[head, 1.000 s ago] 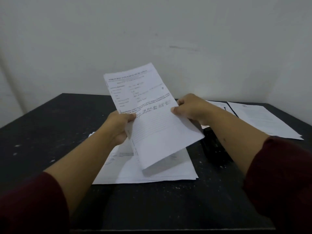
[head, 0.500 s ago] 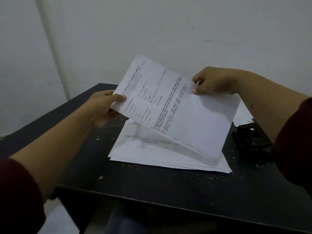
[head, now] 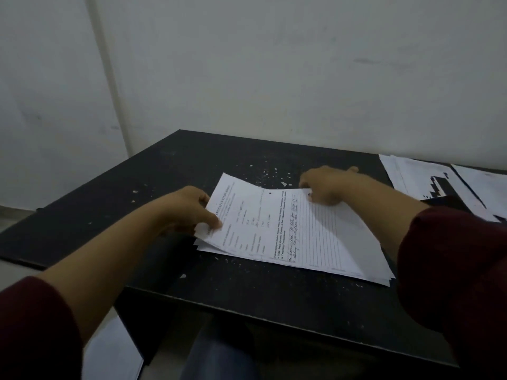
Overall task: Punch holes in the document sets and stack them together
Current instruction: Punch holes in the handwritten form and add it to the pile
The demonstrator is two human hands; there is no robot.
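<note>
Landmark: the stack of documents on the black table, near its front edge.
Top document set: lies on the stack, printed form face up, its left end lifted a little off the sheets below.
Left hand: at the stack's left end, thumb on top and fingers underneath, pinching the top set's short edge.
Right hand: at the stack's far edge, fingers curled over the top set's rim and gripping it.
Other papers: at the table's back right corner, well apart from the stack.
Dark object: on those papers, too blurred to identify.
Paper flecks: scattered on the table beyond the stack.
Sleeves: dark red, on both forearms.
</note>
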